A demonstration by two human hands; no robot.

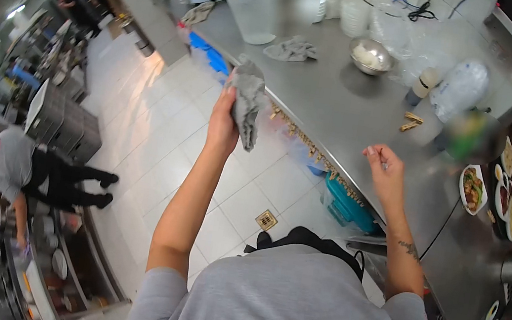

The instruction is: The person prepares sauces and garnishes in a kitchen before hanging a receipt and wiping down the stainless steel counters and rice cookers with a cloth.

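My left hand (224, 121) is closed around a crumpled grey cloth (249, 99), held up over the floor beside the counter's edge. Over the steel counter (345, 107) is my right hand (385, 170), its fingers curled in and the thumb against the index finger; nothing shows in it. Beyond that hand lie a few wooden clips (412, 122). A row of similar small clips (311, 147) runs along the counter's front edge. Another grey cloth (291, 50) lies farther back, near a metal bowl (371, 58) with white contents.
A clear tub (249, 21), a bottle (422, 86) and a plastic bag (460, 90) stand along the counter. Filled dishes (473, 189) sit at right. A teal basin (346, 204) is below the edge. At left, a person (20, 166) leans over a drawer near grey crates (64, 123).
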